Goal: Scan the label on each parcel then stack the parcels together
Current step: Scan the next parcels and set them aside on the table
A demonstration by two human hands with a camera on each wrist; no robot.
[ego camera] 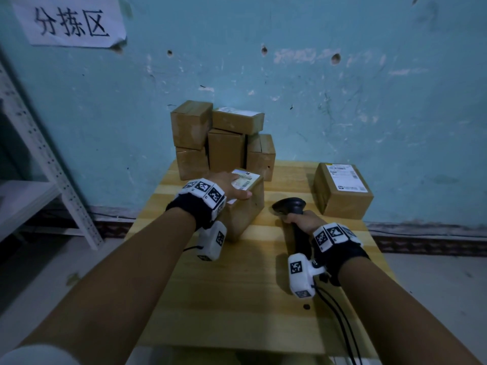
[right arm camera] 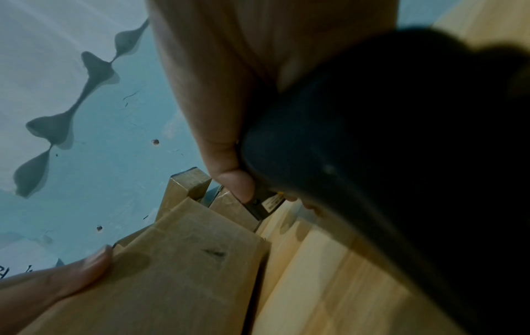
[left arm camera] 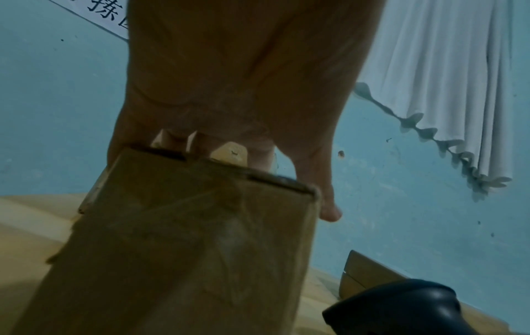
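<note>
My left hand grips a brown cardboard parcel from above, fingers over its white label, thumb down its near side. The parcel stands tall on the wooden table. From the left wrist the same parcel fills the lower frame under my palm. My right hand holds a black barcode scanner by its handle, its head just right of the parcel. In the right wrist view the scanner sits against my thumb, with the parcel below left.
A stack of several brown parcels stands at the table's back against the blue wall. One labelled parcel lies alone at the right rear. A white metal shelf stands to the left. The scanner's cable trails off the table's near right.
</note>
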